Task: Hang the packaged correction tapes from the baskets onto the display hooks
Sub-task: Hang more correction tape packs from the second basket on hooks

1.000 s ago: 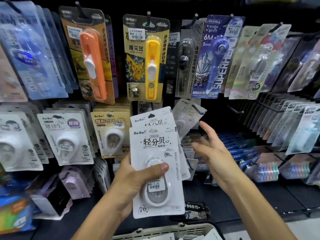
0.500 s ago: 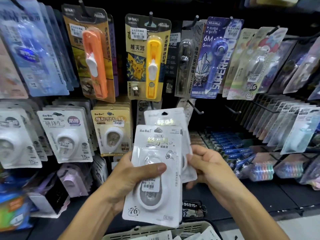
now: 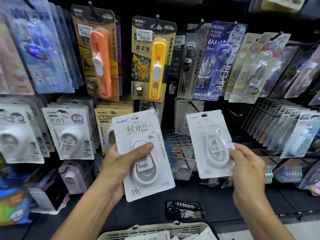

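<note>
The left hand (image 3: 119, 163) grips one correction tape pack (image 3: 143, 153); the right hand (image 3: 247, 163) pinches another pack (image 3: 210, 144) beside it.

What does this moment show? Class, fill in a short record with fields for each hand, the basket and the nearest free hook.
left hand: grips a white correction tape pack, thumb across its blister
right hand: pinches a second pack by its right edge
basket: at the bottom edge, more packs inside
free hook: bare, just above the second pack
task state: neither held pack hung yet
</note>
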A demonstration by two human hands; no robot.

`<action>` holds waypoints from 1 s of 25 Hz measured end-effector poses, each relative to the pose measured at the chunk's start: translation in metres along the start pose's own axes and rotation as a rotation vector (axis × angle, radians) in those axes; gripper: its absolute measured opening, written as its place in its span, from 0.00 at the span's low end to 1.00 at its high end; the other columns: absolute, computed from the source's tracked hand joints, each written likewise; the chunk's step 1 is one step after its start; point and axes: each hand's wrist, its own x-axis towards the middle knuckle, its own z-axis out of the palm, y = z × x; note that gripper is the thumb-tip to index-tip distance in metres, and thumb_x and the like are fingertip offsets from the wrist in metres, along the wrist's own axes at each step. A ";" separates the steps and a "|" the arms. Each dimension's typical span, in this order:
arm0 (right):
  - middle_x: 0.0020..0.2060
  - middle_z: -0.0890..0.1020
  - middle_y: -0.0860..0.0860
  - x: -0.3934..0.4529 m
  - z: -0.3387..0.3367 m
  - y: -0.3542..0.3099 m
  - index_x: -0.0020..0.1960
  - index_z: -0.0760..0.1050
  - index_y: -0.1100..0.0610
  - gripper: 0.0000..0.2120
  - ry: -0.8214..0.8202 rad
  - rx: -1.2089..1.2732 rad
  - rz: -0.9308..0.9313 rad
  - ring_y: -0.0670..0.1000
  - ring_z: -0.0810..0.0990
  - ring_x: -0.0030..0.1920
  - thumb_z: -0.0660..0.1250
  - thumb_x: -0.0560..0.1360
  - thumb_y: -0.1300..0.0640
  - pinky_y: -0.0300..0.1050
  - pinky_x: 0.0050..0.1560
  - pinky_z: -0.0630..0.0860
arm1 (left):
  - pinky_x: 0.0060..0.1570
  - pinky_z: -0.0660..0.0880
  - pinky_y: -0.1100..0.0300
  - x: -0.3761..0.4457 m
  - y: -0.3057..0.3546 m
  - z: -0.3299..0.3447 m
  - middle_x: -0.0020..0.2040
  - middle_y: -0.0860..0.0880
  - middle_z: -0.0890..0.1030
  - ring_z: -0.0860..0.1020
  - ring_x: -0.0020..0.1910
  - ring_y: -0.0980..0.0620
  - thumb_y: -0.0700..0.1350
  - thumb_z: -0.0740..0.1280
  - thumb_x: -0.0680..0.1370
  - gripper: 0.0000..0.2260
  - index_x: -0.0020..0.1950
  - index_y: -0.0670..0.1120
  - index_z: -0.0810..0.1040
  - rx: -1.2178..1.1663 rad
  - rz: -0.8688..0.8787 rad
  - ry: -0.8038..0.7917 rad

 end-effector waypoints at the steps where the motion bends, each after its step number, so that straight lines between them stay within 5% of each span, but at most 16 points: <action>1: 0.35 0.86 0.47 -0.001 0.000 0.001 0.44 0.85 0.48 0.16 -0.006 -0.017 0.013 0.42 0.78 0.25 0.64 0.79 0.64 0.35 0.20 0.68 | 0.35 0.82 0.54 0.000 0.000 0.000 0.50 0.41 0.88 0.87 0.42 0.42 0.41 0.79 0.61 0.25 0.57 0.44 0.83 0.002 0.001 0.006; 4: 0.43 0.86 0.47 -0.003 0.005 0.006 0.62 0.76 0.50 0.14 -0.082 0.041 0.150 0.45 0.80 0.28 0.64 0.80 0.65 0.39 0.25 0.75 | 0.36 0.83 0.53 -0.001 -0.002 0.001 0.51 0.42 0.88 0.87 0.45 0.41 0.42 0.81 0.60 0.26 0.57 0.44 0.83 0.024 0.015 0.004; 6: 0.58 0.80 0.49 -0.004 0.010 0.008 0.70 0.69 0.49 0.25 -0.154 0.215 0.274 0.52 0.87 0.45 0.64 0.79 0.70 0.46 0.42 0.83 | 0.37 0.83 0.53 -0.001 -0.003 0.002 0.51 0.42 0.88 0.87 0.45 0.41 0.40 0.83 0.58 0.28 0.57 0.45 0.83 0.037 0.014 -0.009; 8: 0.64 0.77 0.48 -0.012 0.017 0.007 0.70 0.70 0.48 0.27 -0.225 0.182 0.294 0.53 0.84 0.57 0.67 0.78 0.70 0.48 0.54 0.81 | 0.36 0.83 0.54 0.000 -0.005 0.002 0.50 0.42 0.88 0.87 0.44 0.41 0.40 0.86 0.54 0.32 0.57 0.44 0.83 0.047 0.003 -0.006; 11: 0.55 0.85 0.53 -0.037 0.036 0.011 0.60 0.78 0.50 0.15 -0.570 -0.005 0.248 0.54 0.86 0.52 0.73 0.75 0.60 0.50 0.52 0.83 | 0.36 0.83 0.53 0.000 -0.008 0.006 0.50 0.42 0.88 0.87 0.44 0.41 0.42 0.85 0.53 0.33 0.57 0.43 0.83 0.053 0.023 0.014; 13: 0.48 0.87 0.54 -0.055 0.047 0.013 0.58 0.78 0.51 0.16 -0.744 -0.078 0.231 0.57 0.86 0.48 0.76 0.72 0.52 0.51 0.50 0.82 | 0.37 0.83 0.51 0.001 -0.011 0.007 0.50 0.41 0.88 0.87 0.45 0.39 0.43 0.86 0.52 0.33 0.55 0.44 0.84 0.064 0.042 0.020; 19: 0.43 0.87 0.50 -0.059 0.054 0.011 0.55 0.77 0.43 0.07 -0.520 -0.097 0.100 0.49 0.80 0.33 0.71 0.78 0.50 0.44 0.33 0.78 | 0.44 0.84 0.51 -0.001 -0.009 -0.001 0.57 0.42 0.86 0.86 0.53 0.41 0.45 0.78 0.66 0.22 0.60 0.48 0.83 -0.074 -0.057 -0.121; 25: 0.48 0.88 0.50 -0.053 0.052 0.006 0.58 0.80 0.53 0.21 -0.584 -0.003 0.147 0.51 0.88 0.47 0.75 0.68 0.46 0.40 0.41 0.83 | 0.47 0.85 0.48 0.000 -0.011 0.005 0.57 0.44 0.87 0.86 0.54 0.42 0.44 0.78 0.65 0.23 0.60 0.49 0.83 0.050 0.052 -0.055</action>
